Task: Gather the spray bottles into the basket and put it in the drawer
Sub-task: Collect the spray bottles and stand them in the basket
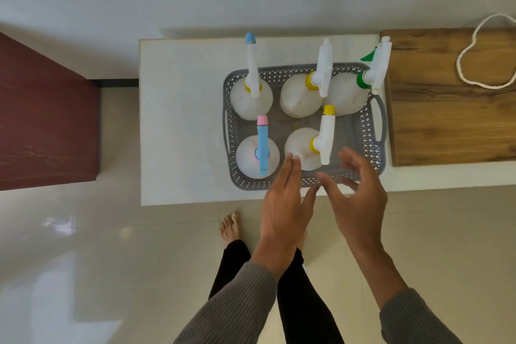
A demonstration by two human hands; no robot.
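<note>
A grey perforated basket (363, 131) stands on the white table (181, 120). Several white spray bottles stand upright inside it: one with a blue nozzle tip (251, 98) at back left, one with a yellow collar (301, 98) at back middle, one with a green collar (346, 95) at back right, one with a blue and pink sprayer (258, 156) at front left, one with a yellow tip (304, 148) at front middle. My left hand (282, 204) hovers open at the basket's front rim, fingertips near the front middle bottle. My right hand (360, 195) is open beside it, holding nothing.
A wooden board (446, 109) with a white cord loop (474, 64) lies on the table's right part. A dark red cabinet (42, 120) stands to the left. My bare feet and dark trousers show on the cream tiled floor (111, 260) below the table edge.
</note>
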